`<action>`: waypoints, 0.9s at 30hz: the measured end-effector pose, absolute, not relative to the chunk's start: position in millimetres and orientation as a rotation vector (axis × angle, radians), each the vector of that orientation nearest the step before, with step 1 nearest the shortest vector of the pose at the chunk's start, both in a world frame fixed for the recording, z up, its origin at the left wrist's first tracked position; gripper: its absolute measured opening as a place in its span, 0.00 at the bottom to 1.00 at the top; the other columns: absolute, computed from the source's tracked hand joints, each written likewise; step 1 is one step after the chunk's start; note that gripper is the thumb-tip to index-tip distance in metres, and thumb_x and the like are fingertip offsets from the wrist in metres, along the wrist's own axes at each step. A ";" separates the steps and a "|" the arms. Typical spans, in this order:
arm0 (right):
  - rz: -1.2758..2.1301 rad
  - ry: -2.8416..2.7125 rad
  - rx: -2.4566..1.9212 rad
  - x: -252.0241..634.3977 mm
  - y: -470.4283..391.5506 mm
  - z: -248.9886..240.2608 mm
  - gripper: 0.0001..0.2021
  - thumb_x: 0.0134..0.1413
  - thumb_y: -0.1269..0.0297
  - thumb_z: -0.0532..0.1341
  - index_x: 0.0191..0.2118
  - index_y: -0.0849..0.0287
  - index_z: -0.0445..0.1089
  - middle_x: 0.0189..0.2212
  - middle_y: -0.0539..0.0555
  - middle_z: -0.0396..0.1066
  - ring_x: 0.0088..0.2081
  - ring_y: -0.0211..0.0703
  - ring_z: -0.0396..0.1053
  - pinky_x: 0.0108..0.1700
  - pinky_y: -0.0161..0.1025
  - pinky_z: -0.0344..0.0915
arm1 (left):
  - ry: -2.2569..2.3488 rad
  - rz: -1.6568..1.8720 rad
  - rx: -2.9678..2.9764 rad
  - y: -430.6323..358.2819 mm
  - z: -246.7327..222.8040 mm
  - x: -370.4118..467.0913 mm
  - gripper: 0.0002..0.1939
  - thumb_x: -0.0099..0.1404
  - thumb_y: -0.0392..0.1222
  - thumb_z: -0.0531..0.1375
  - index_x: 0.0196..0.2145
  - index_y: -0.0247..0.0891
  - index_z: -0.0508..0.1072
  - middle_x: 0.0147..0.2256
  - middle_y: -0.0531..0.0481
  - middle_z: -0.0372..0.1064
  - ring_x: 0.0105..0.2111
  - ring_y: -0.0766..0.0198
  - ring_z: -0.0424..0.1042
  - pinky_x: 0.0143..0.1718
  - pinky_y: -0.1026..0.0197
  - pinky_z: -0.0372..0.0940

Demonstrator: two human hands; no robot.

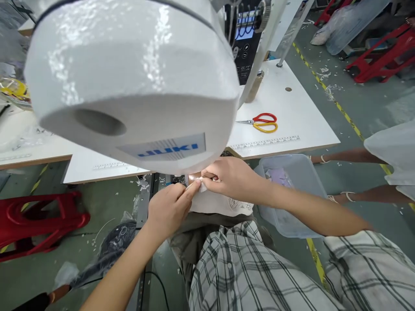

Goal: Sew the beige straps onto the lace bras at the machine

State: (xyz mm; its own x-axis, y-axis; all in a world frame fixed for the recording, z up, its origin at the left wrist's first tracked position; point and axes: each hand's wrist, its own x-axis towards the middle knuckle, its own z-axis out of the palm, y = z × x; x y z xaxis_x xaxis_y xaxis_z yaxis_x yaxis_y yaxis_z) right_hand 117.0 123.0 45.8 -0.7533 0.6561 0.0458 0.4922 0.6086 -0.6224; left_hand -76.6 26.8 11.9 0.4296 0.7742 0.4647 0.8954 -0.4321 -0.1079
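My left hand (171, 205) and my right hand (230, 179) meet at the front edge of the sewing machine table, just under the machine head. Both have fingers pinched on the edge of a white fabric piece (212, 203), which hangs over my lap and shows a lace-like pattern at its right end. The fingertips almost touch each other. Above them the big white sewing machine (136, 86), marked JUKI, hides its needle area from me.
Red-and-yellow-handled scissors (264, 123) lie on the white table (292, 108) near a printed ruler (266, 142). A clear plastic bin (304, 172) with lilac fabric stands at right, a person beside it. A red stool (39, 220) is at left.
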 end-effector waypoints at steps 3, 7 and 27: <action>0.580 -2.456 -0.831 122.5 114.0 26.7 0.09 0.65 0.64 0.56 0.39 0.58 0.73 0.37 0.55 0.70 0.40 0.44 0.65 0.42 0.41 0.60 | -1.540 -0.366 -2.348 26.4 17.5 -71.8 0.20 0.68 0.30 0.49 0.49 0.45 0.75 0.21 0.55 0.60 0.21 0.66 0.60 0.21 0.61 0.45; 0.271 -2.261 -0.734 126.3 101.2 1.8 0.10 0.64 0.65 0.58 0.46 0.53 0.76 0.45 0.58 0.68 0.49 0.50 0.64 0.54 0.49 0.59 | -1.623 -0.275 -2.398 28.4 22.2 -74.1 0.20 0.68 0.31 0.48 0.47 0.45 0.75 0.20 0.55 0.56 0.20 0.66 0.58 0.20 0.60 0.40; 0.869 -2.031 -0.875 133.2 97.8 -10.3 0.19 0.62 0.66 0.57 0.58 0.56 0.68 0.58 0.62 0.65 0.60 0.52 0.65 0.59 0.51 0.68 | -1.526 -0.226 -2.263 24.2 28.6 -46.1 0.18 0.68 0.31 0.47 0.49 0.35 0.71 0.18 0.56 0.60 0.17 0.65 0.61 0.17 0.59 0.42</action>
State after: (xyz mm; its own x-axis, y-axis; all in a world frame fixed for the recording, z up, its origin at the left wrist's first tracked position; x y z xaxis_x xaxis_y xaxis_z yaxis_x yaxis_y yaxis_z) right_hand 133.2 97.8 -10.3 -0.4876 0.7950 0.3609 0.2881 0.5367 -0.7930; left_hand -46.1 24.2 28.6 0.3908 0.8516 0.3494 0.9163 -0.3237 -0.2361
